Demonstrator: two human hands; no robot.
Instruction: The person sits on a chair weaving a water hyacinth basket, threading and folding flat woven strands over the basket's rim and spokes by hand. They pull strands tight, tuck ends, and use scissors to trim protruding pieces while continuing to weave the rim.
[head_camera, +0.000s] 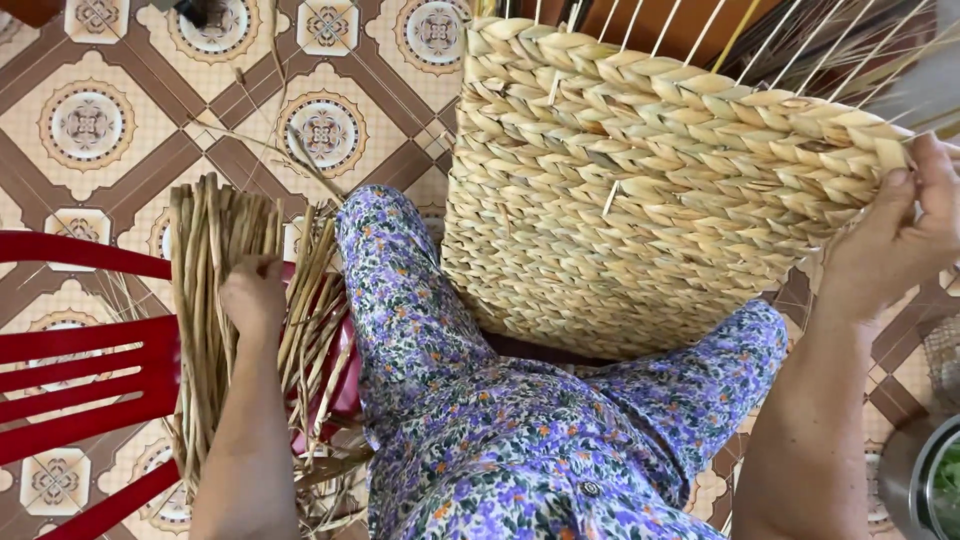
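A half-woven straw basket rests on my lap between my knees, with bare upright stakes sticking out of its top edge. My right hand grips the basket's upper right rim, thumb pressed on the weave. My left hand reaches down to the left into a bundle of dried fibre strands lying on a red plastic chair, fingers curled on some strands. My legs in purple flowered trousers fill the lower middle.
Patterned brown and cream floor tiles lie all around. Loose strands are scattered on the floor above the bundle. A metal bowl with something green stands at the lower right edge.
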